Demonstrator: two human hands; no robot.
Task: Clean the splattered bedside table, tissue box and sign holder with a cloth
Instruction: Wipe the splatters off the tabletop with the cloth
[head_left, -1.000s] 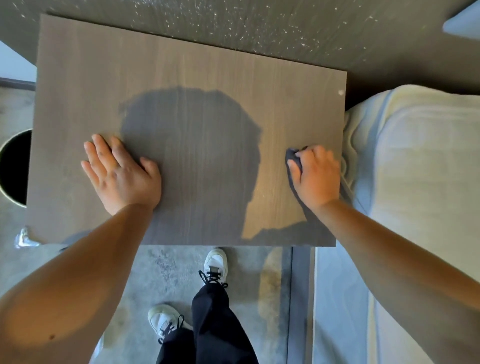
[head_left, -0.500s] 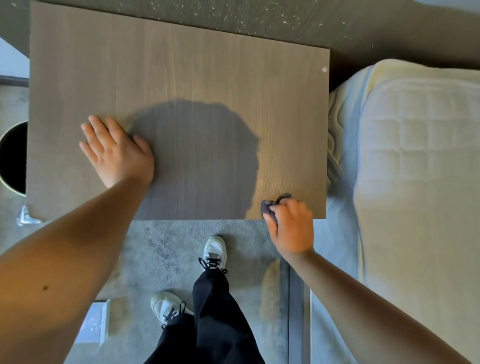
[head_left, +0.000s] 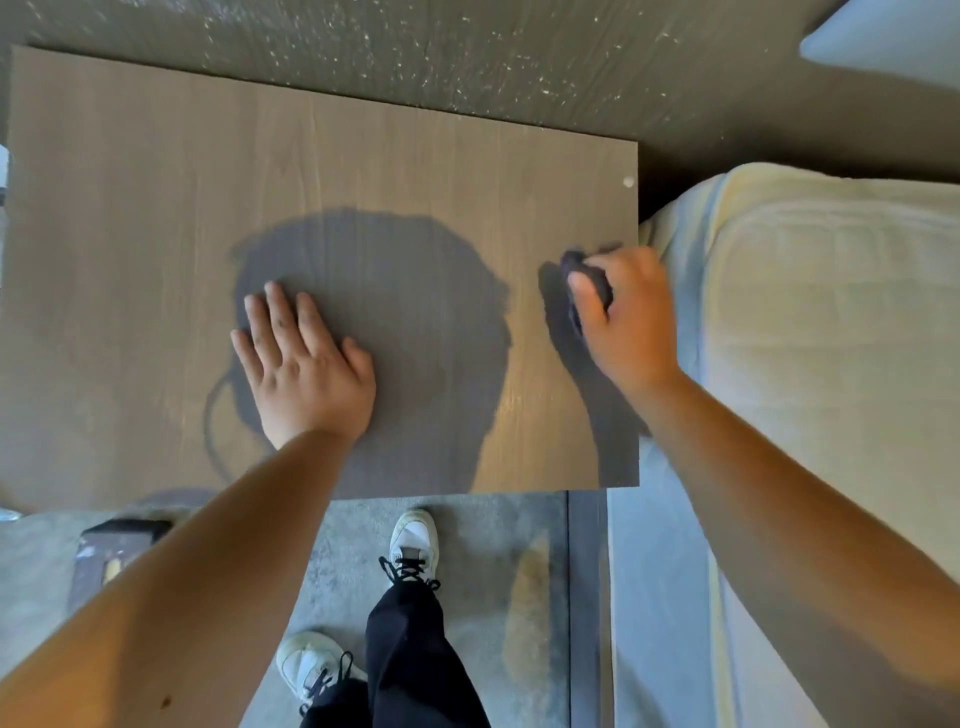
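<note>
Right hand (head_left: 626, 317) is back up the right side of the tabletop (head_left: 156, 208), fingers clenched around a bunched dark cloth (head_left: 584, 280) and pressing it to the wood just inside the right edge. Half a second ago that hand was down at the front right corner; a second ago it was roughly where it is now. So that reads as one full stroke down the edge and back, and the right strip looks like the part being worked.

Left hand (head_left: 306, 364) lies flat and released, palm down, fingers spread, holding nothing. It has slid in from the left part toward the middle and seems to be bracing the person as they lean across.

Out from the hands: a small pale spot (head_left: 628, 181) sits near the far right corner, beyond the cloth, not yet reached. The dark wall (head_left: 467, 57) behind the table is speckled with pale flecks. The bed (head_left: 805, 312) runs along the right, close beside the table edge. Below, a white shoe (head_left: 414, 540) on grey floor.

Neither tissue box nor sign holder can be picked out for certain, so those probably remain to be cleaned.
</note>
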